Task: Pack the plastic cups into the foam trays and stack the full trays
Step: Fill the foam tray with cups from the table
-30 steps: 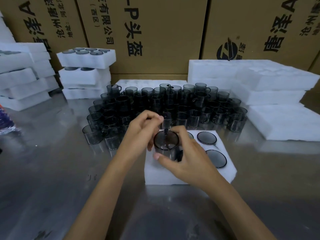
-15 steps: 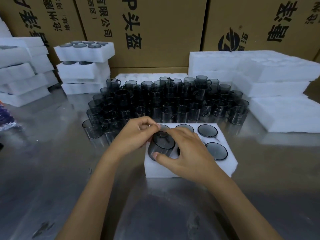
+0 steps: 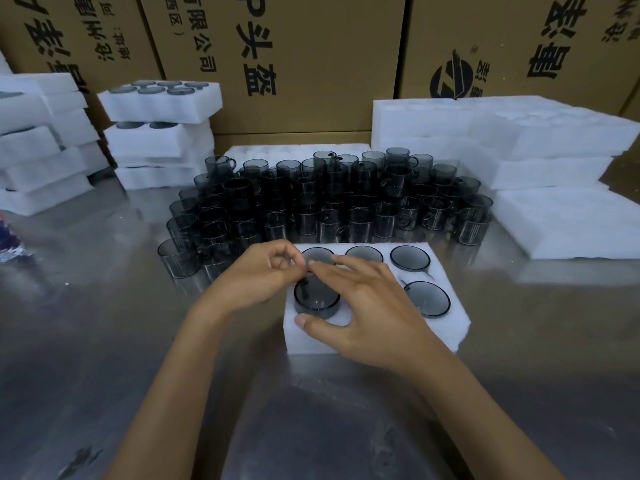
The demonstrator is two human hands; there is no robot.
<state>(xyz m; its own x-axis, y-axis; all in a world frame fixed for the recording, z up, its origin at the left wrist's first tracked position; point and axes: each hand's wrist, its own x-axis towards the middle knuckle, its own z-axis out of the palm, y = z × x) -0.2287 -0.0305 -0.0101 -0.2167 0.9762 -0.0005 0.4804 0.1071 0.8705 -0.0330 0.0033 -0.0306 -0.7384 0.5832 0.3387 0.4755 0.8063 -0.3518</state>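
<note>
A white foam tray (image 3: 375, 342) lies on the steel table just in front of me. Dark smoky cups sit upside down in its holes, three along the far row (image 3: 410, 258) and one at the near right (image 3: 427, 298). Another smoky cup (image 3: 317, 299) stands upside down in the near left hole, only partly sunk. My right hand (image 3: 370, 306) spans it, thumb at the near side and fingers over the far rim. My left hand (image 3: 259, 277) pinches at the cup's far left edge, fingertips meeting those of the right hand.
Several loose cups (image 3: 329, 206) crowd the table behind the tray. Filled foam trays (image 3: 162, 102) are stacked at the back left, with more foam (image 3: 38, 150) at the far left. Empty foam trays (image 3: 554, 140) are piled on the right. Cardboard boxes (image 3: 311, 64) form a wall behind.
Both hands have lowered the cup from above the tray, turned it upside down, and set it into the near left hole.
</note>
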